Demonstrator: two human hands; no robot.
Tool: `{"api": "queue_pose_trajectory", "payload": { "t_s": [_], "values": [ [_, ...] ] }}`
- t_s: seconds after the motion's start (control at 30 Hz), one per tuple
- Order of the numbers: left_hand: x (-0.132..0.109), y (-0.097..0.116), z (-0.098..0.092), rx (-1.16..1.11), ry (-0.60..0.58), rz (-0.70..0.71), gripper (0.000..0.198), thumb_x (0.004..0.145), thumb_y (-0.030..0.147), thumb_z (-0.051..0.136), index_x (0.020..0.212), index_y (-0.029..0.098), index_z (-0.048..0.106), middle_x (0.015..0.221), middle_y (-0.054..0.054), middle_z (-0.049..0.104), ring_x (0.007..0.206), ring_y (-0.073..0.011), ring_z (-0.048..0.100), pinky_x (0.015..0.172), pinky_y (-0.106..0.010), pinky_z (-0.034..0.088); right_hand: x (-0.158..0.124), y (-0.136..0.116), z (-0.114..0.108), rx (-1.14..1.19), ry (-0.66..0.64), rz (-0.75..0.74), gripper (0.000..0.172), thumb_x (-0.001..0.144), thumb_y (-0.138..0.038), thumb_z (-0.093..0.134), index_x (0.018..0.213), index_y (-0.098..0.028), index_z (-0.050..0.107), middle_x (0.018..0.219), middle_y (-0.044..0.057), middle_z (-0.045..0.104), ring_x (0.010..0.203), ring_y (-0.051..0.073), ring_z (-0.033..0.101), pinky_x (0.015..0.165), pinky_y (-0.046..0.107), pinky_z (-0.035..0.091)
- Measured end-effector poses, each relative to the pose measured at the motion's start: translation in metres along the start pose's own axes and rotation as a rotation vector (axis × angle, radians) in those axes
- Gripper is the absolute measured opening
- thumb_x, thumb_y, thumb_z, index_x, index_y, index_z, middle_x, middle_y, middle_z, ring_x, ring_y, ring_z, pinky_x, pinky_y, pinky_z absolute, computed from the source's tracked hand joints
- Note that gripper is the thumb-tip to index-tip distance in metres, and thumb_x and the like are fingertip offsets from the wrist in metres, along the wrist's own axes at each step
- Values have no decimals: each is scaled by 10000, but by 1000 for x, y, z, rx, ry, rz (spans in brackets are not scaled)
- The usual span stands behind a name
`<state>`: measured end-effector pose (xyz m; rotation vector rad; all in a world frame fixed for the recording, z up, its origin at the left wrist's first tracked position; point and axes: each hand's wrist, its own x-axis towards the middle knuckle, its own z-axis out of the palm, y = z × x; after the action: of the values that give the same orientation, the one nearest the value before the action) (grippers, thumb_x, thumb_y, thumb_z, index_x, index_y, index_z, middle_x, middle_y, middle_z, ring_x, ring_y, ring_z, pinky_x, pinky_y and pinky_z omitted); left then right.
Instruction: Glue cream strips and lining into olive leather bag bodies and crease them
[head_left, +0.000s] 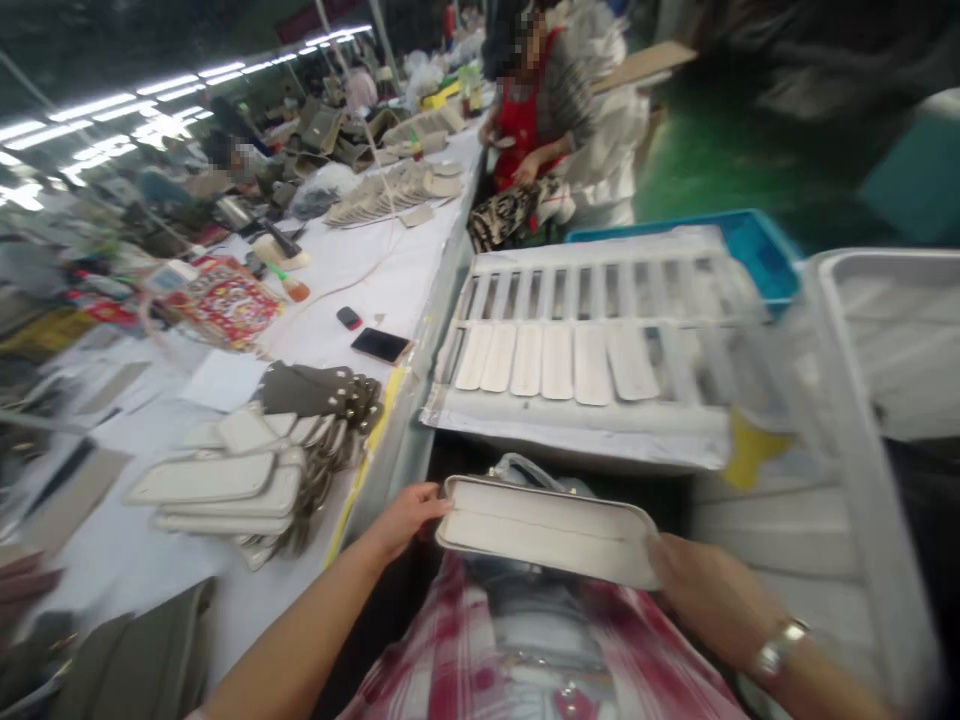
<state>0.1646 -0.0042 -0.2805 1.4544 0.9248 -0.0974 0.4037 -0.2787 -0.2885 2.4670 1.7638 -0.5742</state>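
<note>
In front of my lap I hold a long cream panel (547, 530) with rounded corners, a dark edge and a line along its middle. The fingers of my left hand (411, 515) pinch its left end. My right hand (690, 580), blurred and with a watch at the wrist, grips the right end; its fingertips are partly hidden behind the panel. Just beyond it stands a white slotted rack (577, 420), where several similar pale strips (540, 360) lie side by side. Left of my left hand, a pile of cream panels (217, 480) rests on the table.
The white table (315, 300) carries a phone (381, 346), dark grey pieces (315, 390) and a red patterned bag (232, 300). To the right are a large white bin (862, 370) and a blue tray (772, 255). A person in a red apron (517, 130) sits beyond the rack.
</note>
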Motion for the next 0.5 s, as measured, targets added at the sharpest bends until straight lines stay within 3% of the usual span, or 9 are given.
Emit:
{"api": "queue_pose_trajectory", "payload": {
  "t_s": [0.03,0.1,0.2,0.27,0.33,0.4,0.5],
  "values": [
    [-4,4,2,58,-4,-44,429,694,544,589,626,202,340,468,92,329,397,-64,286,395,-202,207,-1,-5,-10,5,-102,14,256,815,-96,375,853,-120,627,823,135,654,712,241,638,598,320,452],
    [-12,16,9,270,97,-5,432,762,569,506,603,198,349,470,78,328,413,-78,309,406,-212,231,0,-14,-23,83,-163,184,295,870,-148,326,856,-116,619,848,145,661,777,248,639,645,321,436],
    [-29,38,42,529,186,331,394,887,481,350,639,185,432,581,26,449,558,-120,438,527,-239,349,-1,-20,-30,289,-125,392,369,911,-232,279,781,-119,606,835,165,661,813,256,631,687,332,416],
    [-36,51,78,728,22,625,294,883,418,405,765,185,538,804,-29,576,757,-162,522,679,-274,412,-2,-23,-31,402,-101,444,357,903,-249,301,733,-122,589,807,168,659,803,246,629,689,323,412],
    [-33,59,114,922,-153,861,288,847,398,488,1038,193,560,1128,-80,564,985,-218,511,831,-328,409,-3,-26,-30,489,-110,464,351,902,-262,302,715,-131,568,748,144,660,713,205,633,644,289,421],
    [-23,61,140,1119,-262,955,418,821,388,531,1183,179,502,1254,-99,511,1015,-256,499,828,-372,414,-3,-27,-29,583,-141,487,379,915,-291,264,708,-145,545,676,110,657,573,155,613,556,248,424],
    [-12,58,154,1284,-301,955,466,815,379,537,1217,148,485,1267,-117,510,975,-269,500,761,-376,421,1,-26,-24,752,-184,543,399,922,-334,220,713,-157,510,640,82,656,455,119,573,439,209,414]
  ]
}}
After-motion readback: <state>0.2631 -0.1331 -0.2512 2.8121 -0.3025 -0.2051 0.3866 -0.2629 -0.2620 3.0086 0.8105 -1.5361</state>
